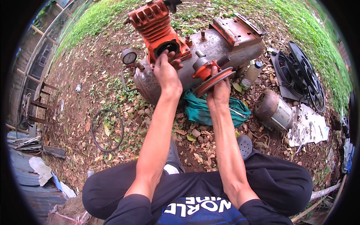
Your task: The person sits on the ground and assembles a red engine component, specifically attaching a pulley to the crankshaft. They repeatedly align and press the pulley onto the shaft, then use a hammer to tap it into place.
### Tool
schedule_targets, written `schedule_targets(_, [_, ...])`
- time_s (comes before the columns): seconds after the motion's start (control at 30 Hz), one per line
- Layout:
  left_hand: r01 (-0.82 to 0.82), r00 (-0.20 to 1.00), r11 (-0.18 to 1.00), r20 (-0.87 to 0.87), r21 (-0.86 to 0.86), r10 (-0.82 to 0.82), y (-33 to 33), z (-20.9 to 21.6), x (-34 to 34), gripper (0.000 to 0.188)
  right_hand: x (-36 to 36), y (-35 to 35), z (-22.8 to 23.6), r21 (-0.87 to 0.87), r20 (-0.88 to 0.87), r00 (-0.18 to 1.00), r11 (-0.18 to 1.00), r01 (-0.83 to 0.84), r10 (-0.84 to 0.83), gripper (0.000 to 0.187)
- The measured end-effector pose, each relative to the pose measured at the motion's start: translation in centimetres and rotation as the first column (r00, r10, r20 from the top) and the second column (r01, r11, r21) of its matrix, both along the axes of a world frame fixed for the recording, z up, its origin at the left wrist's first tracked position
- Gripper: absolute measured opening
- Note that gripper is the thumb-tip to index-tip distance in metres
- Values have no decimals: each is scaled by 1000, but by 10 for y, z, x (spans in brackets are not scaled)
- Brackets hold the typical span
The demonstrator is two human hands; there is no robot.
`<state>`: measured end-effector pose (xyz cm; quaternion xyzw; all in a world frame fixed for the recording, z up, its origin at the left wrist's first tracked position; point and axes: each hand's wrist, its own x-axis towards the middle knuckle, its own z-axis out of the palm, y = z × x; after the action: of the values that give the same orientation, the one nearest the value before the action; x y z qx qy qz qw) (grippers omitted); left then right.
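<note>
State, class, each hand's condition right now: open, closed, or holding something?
Left hand: at the dark opening of the orange pump; whether it grips anything cannot be told.
Right hand: closed, holding the pulley wheel.

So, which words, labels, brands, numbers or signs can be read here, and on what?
Blue-and-black fabric shirt: large white lettering, readable, but not copied out here.
Round metal gauge: dial markings too small to read.
Pale panel on the rusty brown cylindrical motor: any print too blurred to read.
</note>
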<state>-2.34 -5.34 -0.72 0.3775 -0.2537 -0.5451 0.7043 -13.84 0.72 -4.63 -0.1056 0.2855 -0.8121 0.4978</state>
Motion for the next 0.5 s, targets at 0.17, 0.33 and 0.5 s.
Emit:
schedule_targets(0.17, [98,883,993,-454,-67,-118,-31,-8,-5,26,-27,11,-7,29,-1,999,999,41,-41,28])
schedule_targets(0.33, [107,824,994,-558,-21,-100,-53,-4,-14,29,-47,20,-18,26,-9,996,996,87,-87,28])
schedule_targets(0.5, [58,857,994,-515,93,-2,-62,-17,-17,32,-52,29,-16,44,29,996,995,87,-89,27])
